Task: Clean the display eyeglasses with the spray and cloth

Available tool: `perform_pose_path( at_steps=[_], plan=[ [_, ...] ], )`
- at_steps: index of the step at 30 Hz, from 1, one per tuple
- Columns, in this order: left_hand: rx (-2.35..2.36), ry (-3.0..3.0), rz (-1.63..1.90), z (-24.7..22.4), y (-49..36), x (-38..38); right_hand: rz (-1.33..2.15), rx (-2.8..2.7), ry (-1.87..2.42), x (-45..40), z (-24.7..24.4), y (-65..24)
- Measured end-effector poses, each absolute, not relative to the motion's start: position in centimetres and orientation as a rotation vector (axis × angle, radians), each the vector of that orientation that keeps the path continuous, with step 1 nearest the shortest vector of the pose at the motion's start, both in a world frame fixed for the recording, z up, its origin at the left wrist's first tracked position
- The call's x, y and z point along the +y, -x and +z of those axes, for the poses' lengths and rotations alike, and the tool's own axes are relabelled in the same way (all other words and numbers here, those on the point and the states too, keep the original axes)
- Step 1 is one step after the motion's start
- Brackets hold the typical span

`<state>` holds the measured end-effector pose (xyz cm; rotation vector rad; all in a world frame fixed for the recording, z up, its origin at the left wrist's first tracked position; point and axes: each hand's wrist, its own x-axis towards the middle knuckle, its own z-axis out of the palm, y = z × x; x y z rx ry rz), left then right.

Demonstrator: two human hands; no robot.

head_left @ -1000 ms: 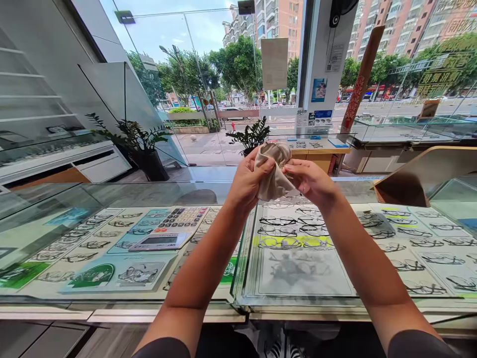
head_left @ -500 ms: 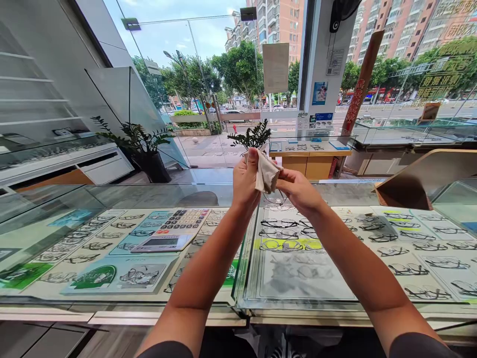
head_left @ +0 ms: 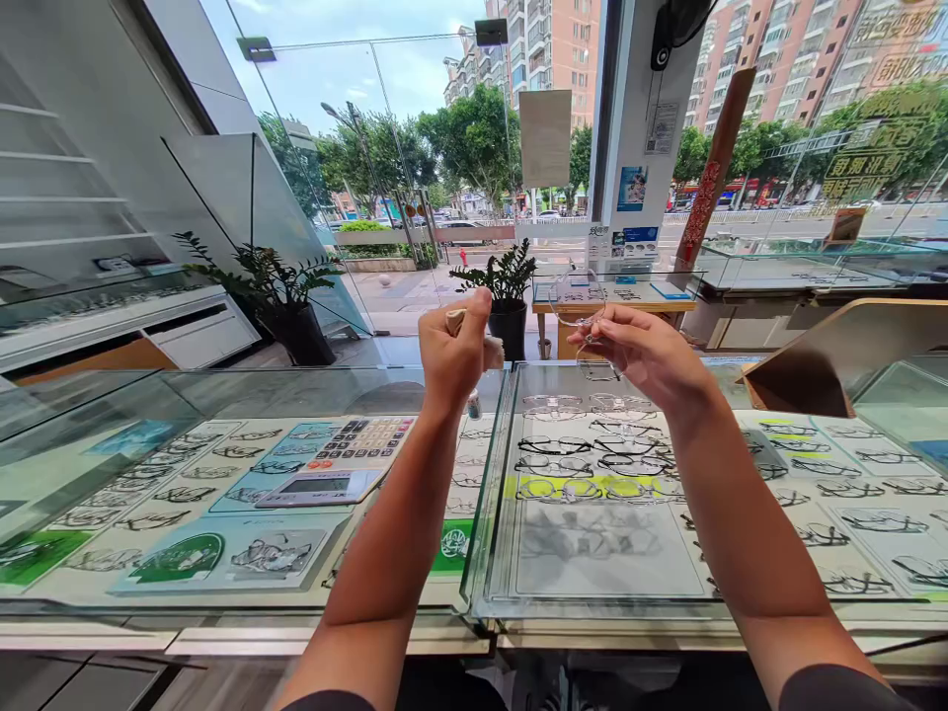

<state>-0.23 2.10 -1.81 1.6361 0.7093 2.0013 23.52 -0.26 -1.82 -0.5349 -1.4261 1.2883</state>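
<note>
My left hand (head_left: pixel 453 351) is closed in a fist, thumb up, around a bunched beige cleaning cloth (head_left: pixel 493 353); bits of it stick out at the top and right side. My right hand (head_left: pixel 644 351) pinches a pair of thin-rimmed eyeglasses (head_left: pixel 589 323) near the middle. The glasses are held on end, one round lens above the fingers and the other below. Cloth and glasses are apart, both raised over the glass display counter (head_left: pixel 504 415).
Rows of eyeglasses (head_left: pixel 555 444) lie inside the counter under its glass. A calculator (head_left: pixel 326 484) rests on the left side. A wooden board (head_left: pixel 836 346) stands at the right. Beyond are potted plants (head_left: pixel 508 276) and a second display table (head_left: pixel 681 306).
The cloth has come off the glasses. My left hand has moved left with the cloth bunched in it, and my right hand has moved right, holding the glasses in view.
</note>
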Motion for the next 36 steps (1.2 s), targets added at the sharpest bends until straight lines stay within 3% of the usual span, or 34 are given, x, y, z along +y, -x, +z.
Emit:
perform_pose_path(
  at_steps=[11,18,26,36],
  plan=[
    [0.678,-2.442,1.900,-1.2,-0.3,0.6,1.086,-1.684,0.595,-1.6,-1.2,-24.4],
    [0.724,-2.420,1.959,-1.6,-1.0,0.0,0.791,-1.808,0.652,-3.0,-0.7,-24.5],
    [0.862,-2.127,2.417,-2.3,-0.3,-0.1,0.063,-1.590,0.635,-4.2,-0.9,-23.5],
    [0.896,-2.000,2.443,-1.8,-0.8,-1.7,-0.031,-1.599,0.677,-4.7,-0.9,-23.4]
  ],
)
